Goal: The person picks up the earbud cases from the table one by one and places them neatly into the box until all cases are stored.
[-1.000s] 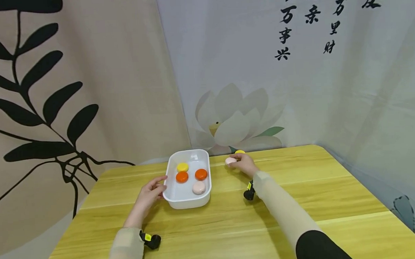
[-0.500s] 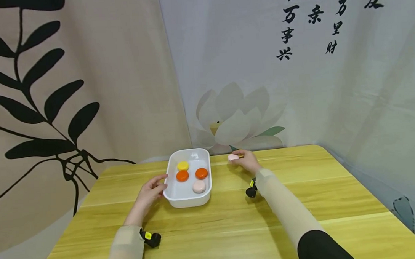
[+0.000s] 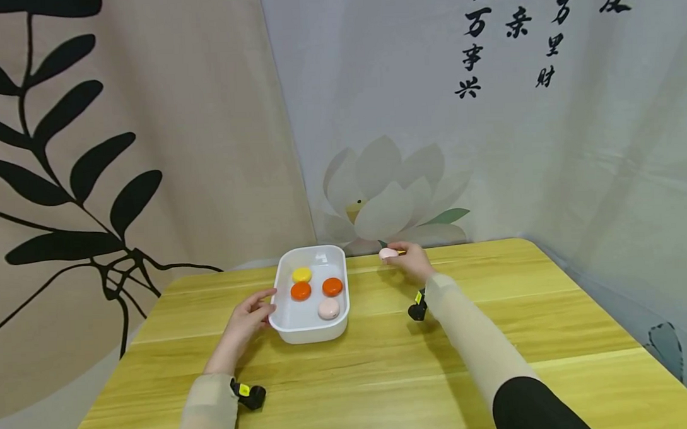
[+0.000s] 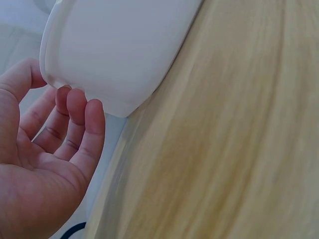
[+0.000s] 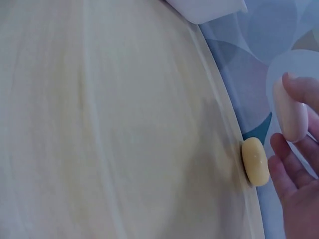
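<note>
My left hand [image 3: 247,317] grips the left rim of a white rectangular tray [image 3: 310,335]. In the left wrist view its bent fingers [image 4: 93,117] touch the tray's outer side. Inside the tray lie several smooth, flattened round pieces: a yellow one [image 3: 301,274], two orange ones [image 3: 301,291] and a pale pink one [image 3: 328,308]. Right of the tray, my right hand [image 3: 414,262] pinches another pale pink round piece [image 3: 387,253], raised above the table's back edge. Close by its lower fingers, a second yellow piece [image 5: 255,162] sits on that edge; the hand hides it in the head view.
Everything stands on a wood-grain table [image 3: 372,377]. A printed cloth [image 3: 408,105] with a flower and dark writing hangs directly behind the back edge. Small black cameras [image 3: 250,396] are strapped to both wrists.
My right hand has moved back and slightly right, lifting the pale pink piece. The outside yellow piece has gone out of sight behind the hand. The left hand and tray stay in place.
</note>
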`<state>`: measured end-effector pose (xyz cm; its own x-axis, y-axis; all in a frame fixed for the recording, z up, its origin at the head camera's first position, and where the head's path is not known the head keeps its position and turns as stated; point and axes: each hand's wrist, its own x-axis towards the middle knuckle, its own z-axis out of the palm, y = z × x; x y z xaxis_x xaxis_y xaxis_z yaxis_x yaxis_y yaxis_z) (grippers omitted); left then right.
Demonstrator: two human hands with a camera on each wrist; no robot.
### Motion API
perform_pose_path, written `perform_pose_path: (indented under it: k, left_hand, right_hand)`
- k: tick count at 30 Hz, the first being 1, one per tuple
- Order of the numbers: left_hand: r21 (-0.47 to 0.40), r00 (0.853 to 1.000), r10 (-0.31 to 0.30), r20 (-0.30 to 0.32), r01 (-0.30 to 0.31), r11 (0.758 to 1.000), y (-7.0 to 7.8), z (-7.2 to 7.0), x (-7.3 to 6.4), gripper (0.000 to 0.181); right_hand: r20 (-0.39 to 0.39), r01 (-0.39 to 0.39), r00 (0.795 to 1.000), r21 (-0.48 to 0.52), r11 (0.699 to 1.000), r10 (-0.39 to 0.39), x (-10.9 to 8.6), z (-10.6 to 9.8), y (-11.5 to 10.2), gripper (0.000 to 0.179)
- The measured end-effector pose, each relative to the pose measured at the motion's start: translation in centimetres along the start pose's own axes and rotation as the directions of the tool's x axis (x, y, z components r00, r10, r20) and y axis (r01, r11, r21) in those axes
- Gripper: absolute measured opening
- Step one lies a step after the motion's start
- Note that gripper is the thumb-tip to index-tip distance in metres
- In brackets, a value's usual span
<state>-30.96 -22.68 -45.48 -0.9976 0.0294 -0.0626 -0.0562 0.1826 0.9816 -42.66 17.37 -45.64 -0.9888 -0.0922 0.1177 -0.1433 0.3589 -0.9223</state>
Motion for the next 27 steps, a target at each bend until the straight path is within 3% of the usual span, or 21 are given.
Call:
perform_pose_path:
  k: [27]
  left_hand:
    - [-0.002, 1.0, 0.003, -0.005, -0.003, 1.0, 0.0, -0.1, -0.1, 0.048]
  right_hand:
    - [0.024, -0.008, 1.0, -0.018, 1.0, 0.008, -1.0, -1.3, -2.6, 0.05]
